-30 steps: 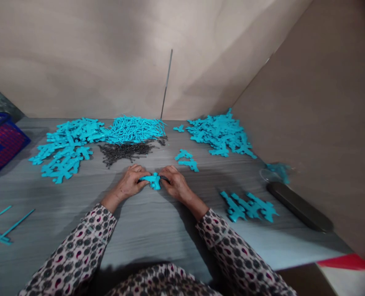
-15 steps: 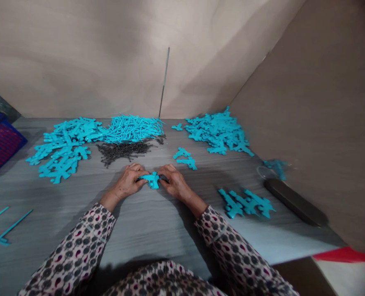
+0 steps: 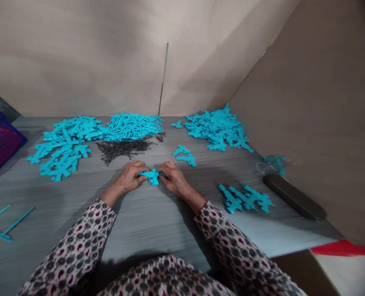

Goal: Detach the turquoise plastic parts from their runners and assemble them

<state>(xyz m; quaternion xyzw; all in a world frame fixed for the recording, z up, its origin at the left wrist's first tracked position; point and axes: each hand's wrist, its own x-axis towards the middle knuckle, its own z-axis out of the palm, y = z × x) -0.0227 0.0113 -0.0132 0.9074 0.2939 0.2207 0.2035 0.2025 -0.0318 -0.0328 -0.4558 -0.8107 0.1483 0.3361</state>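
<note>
Between my hands is a small turquoise toy gun (image 3: 153,176), held just above or on the grey table; I cannot tell which. My left hand (image 3: 131,176) pinches its narrow barrel end on the left. At its other end my right hand (image 3: 172,177) grips it between thumb and fingers. Beyond my hands lie a heap of thin turquoise sticks (image 3: 133,126) and a pile of dark metal springs or pins (image 3: 123,150). A few loose turquoise gun pieces (image 3: 187,159) rest just past my right hand.
Large piles of turquoise gun pieces lie at the back left (image 3: 61,144) and back right (image 3: 217,127). Several guns (image 3: 245,199) sit in a row at right, beside a dark elongated case (image 3: 293,197). Thin turquoise parts (image 3: 15,224) lie at left, near a blue-red basket (image 3: 3,144). Board walls (image 3: 108,57) enclose the back and right.
The whole view has shifted slightly. Both hands keep hold of the toy gun in nearly the same place, with hardly any visible movement.
</note>
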